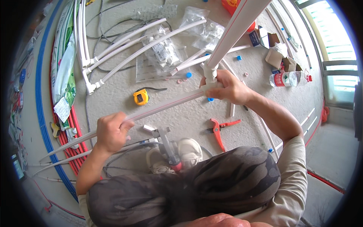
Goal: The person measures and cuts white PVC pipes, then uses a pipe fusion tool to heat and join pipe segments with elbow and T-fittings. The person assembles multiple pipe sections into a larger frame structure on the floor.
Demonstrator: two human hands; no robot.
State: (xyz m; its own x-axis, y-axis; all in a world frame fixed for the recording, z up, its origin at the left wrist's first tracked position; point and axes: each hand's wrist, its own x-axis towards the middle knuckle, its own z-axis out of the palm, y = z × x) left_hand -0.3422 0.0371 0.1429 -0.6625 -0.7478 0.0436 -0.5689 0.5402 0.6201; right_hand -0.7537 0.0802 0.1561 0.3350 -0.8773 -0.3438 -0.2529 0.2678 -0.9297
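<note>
Pipe (162, 108) is gripped at left by the closed left hand (110, 132), its far end already seated in a fitting (211, 87) clasped by the right hand (227, 87).

A long white plastic pipe (159, 108) with a thin red stripe along its length slants across the middle of the frame, from the lower left up toward the centre right. Its upper right end enters a white fitting (210, 84). From that fitting a second white pipe (238, 26), also red-striped, rises toward the top of the frame, looming thick near the camera. The two pipes meet at the joint at roughly a right angle
</note>
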